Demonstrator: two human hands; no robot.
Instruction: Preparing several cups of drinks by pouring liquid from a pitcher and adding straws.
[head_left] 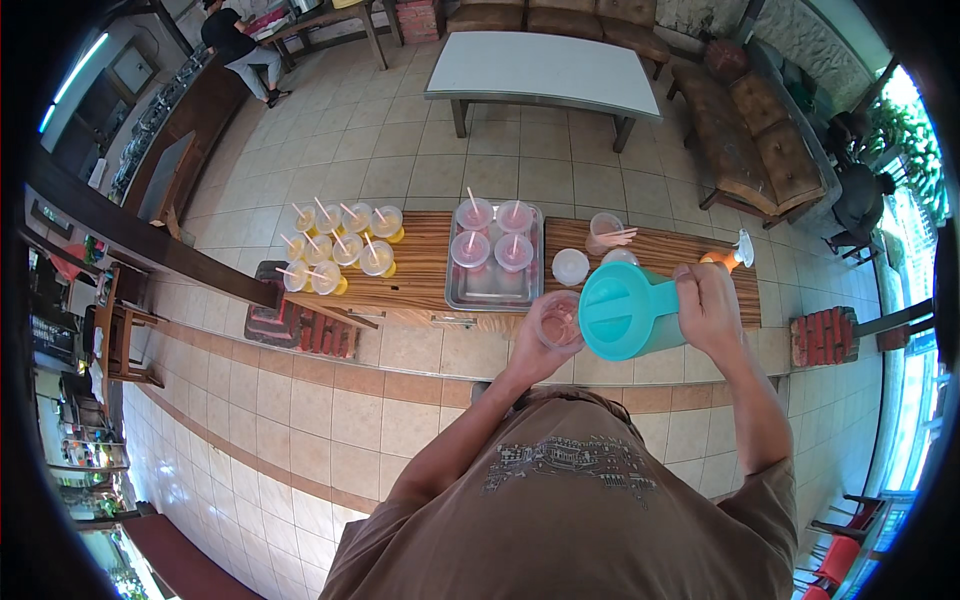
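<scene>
My left hand (538,354) is wrapped round a clear plastic cup (559,318) with pink drink in it. My right hand (708,310) grips the handle of a teal pitcher (614,312), whose teal lid faces up. The pitcher is tilted toward the cup, its lid edge right beside the cup's rim; whether liquid is flowing I cannot tell. Just beyond the cup, a metal tray (495,291) holds several lidded pink drinks (471,249) with straws. Farther left on the wooden counter (420,262) stand several lidded yellow drinks (376,258) with straws.
White round lids (570,267) lie right of the tray, near a clear cup (605,226) with pink straws. An orange spray bottle (737,252) stands at the counter's right end. Beyond are a white-topped table (545,68), brown sofas (750,135) and a person (237,45) at far left.
</scene>
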